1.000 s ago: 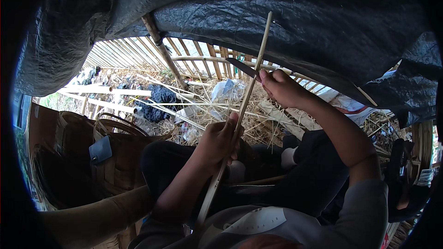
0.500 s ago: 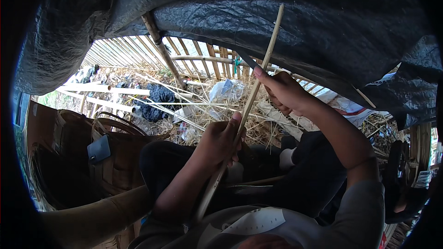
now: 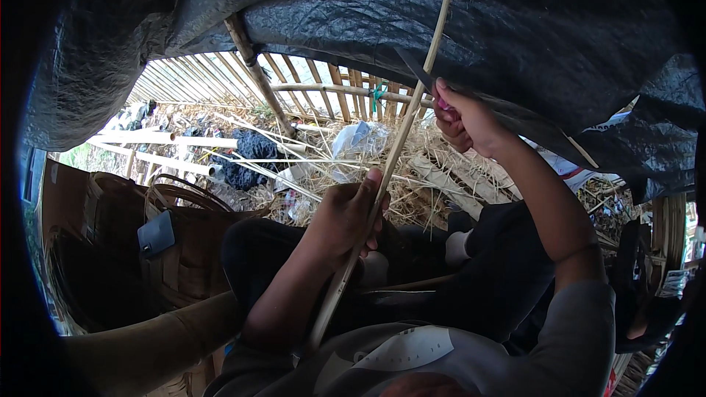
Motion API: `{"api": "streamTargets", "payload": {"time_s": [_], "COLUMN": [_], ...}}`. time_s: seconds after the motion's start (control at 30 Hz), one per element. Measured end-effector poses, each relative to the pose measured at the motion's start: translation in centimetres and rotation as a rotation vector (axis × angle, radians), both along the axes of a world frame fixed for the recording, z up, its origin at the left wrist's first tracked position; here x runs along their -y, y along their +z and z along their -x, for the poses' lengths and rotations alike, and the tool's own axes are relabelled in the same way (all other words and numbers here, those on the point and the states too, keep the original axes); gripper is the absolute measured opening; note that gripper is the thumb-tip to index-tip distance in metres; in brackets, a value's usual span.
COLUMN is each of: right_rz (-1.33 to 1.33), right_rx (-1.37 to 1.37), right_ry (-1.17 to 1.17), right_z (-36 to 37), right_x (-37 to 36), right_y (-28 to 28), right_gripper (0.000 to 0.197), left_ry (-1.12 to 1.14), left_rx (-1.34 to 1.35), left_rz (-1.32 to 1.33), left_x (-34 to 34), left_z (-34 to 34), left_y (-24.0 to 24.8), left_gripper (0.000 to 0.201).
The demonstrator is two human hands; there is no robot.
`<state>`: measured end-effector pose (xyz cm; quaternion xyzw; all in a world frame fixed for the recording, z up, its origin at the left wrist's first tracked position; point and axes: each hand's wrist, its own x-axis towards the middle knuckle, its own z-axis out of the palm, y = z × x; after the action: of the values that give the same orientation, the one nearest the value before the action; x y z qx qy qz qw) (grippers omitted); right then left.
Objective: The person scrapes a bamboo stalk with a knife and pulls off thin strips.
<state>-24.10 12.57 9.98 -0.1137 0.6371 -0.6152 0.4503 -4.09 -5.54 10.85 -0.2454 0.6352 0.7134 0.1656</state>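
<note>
A long pale bamboo strip [image 3: 403, 137] slants up and away from my lap, its far end against the dark sheeting. Around its lower middle my left hand [image 3: 351, 217] is closed, thumb lying along the strip. Higher up, on the strip's right side, my right hand [image 3: 462, 121] grips a knife [image 3: 416, 68]. The dark blade points up and left and crosses the strip at its edge. A bit of pinkish handle shows between my fingers; the rest is hidden.
Black plastic sheeting [image 3: 353, 18] hangs low overhead. Beyond my legs lie straw and shavings [image 3: 412, 198], with bamboo poles [image 3: 154, 137] and a slatted fence behind. To the left are a woven basket [image 3: 110, 242], a small blue-grey flat object [image 3: 156, 234] and a thick bamboo pole [image 3: 162, 334].
My right hand has moved up and to the right with the knife, farther along the strip. The strip has shifted slightly upward; my left hand keeps its hold.
</note>
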Motion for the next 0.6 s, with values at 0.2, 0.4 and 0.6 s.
{"api": "streamTargets", "payload": {"time_s": [0.2, 0.4, 0.6], "right_rz": [-0.160, -0.129, 0.127], "right_rx": [-0.211, -0.760, -0.450], "right_ry": [-0.051, -0.150, -0.291], "right_z": [-4.5, -2.0, 0.1], "right_x": [1.5, 0.3, -1.2], "right_y": [1.4, -3.6, 1.3], "right_gripper": [0.050, 0.048, 0.033], "left_ry": [0.016, 0.011, 0.003], "left_rx": [0.002, 0.006, -0.009], "left_rz": [-0.009, 0.019, 0.009], "left_x": [0.3, -0.1, 0.0], "left_z": [-0.2, 0.0, 0.0], "left_y": [-0.3, 0.0, 0.3], "left_gripper": [0.054, 0.053, 0.053]}}
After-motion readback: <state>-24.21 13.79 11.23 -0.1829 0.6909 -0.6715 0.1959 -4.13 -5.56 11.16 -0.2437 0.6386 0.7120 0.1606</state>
